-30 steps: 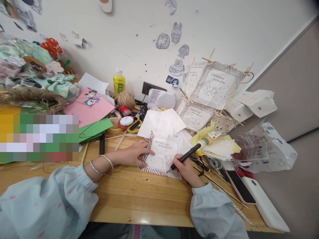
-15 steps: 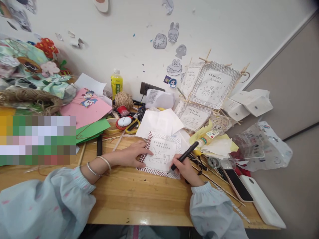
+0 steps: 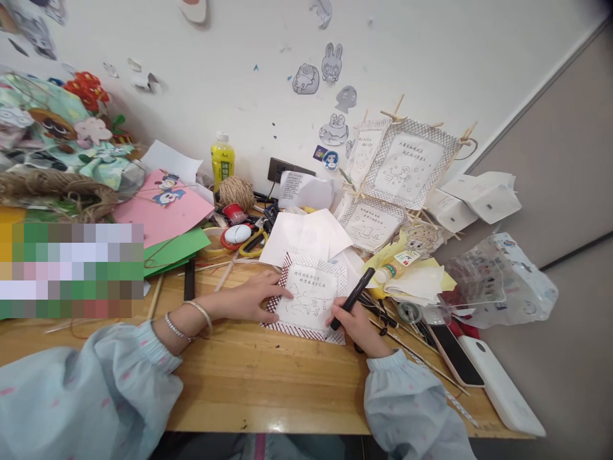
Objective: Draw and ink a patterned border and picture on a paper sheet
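A square paper (image 3: 306,303) with a pencil-like drawing, handwritten lines and a hatched border lies on the wooden table. Dark red strokes fill its left border and part of the bottom one. My left hand (image 3: 256,296) lies on its left edge, fingers spread, holding it down. A black marker (image 3: 357,291) is gripped in my right hand (image 3: 353,322), its tip at the bottom border near the lower right corner. Loose white sheets (image 3: 306,236) lie just behind the drawing.
Drawn panels (image 3: 412,163) on a stick frame stand at the back right. A glue bottle (image 3: 396,267), a phone (image 3: 454,354) and a white power bank (image 3: 500,383) lie to the right. Scissors (image 3: 253,243), a twine ball (image 3: 235,193), a yellow drink bottle (image 3: 223,160) and coloured paper (image 3: 165,207) are left.
The marker's tip has shifted slightly right along the bottom border, and the marker tilts a little more upright. My left hand stays in place on the paper.
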`<state>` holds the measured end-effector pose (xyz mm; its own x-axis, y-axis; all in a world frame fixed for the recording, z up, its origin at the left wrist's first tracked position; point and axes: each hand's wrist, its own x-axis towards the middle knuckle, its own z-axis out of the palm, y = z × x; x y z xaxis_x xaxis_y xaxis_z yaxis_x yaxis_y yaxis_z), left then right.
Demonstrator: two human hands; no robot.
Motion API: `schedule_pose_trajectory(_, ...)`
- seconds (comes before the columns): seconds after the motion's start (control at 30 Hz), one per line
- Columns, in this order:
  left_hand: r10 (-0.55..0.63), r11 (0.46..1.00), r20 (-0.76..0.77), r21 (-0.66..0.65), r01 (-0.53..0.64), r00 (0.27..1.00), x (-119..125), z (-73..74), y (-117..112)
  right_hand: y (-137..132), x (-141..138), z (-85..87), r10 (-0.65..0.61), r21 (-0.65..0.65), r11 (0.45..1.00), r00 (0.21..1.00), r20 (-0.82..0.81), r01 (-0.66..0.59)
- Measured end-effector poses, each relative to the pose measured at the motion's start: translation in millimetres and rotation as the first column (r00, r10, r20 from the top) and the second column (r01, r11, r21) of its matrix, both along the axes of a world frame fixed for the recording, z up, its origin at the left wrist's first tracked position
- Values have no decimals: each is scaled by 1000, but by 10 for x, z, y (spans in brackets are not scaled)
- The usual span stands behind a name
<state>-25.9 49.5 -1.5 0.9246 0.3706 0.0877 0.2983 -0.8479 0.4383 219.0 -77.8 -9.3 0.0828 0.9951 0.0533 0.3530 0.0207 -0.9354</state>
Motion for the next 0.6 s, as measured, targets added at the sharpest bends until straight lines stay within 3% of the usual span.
schedule_pose_trajectory(0.17,-2,1000,5,-6,2,1000,3,-15,9,-3,30,-1,-32,-4,999,999,-22,32)
schedule_pose_trajectory(0.43,1,1000,28,-21,0,1000,-11,-38,19,-8,50,-13,18,32,999,997,74,-21)
schedule_pose_trajectory(0.6,3,1000,12,-31,-3,1000,-11,6,1,7,77,-23,7,4,1000,1000,17,-7)
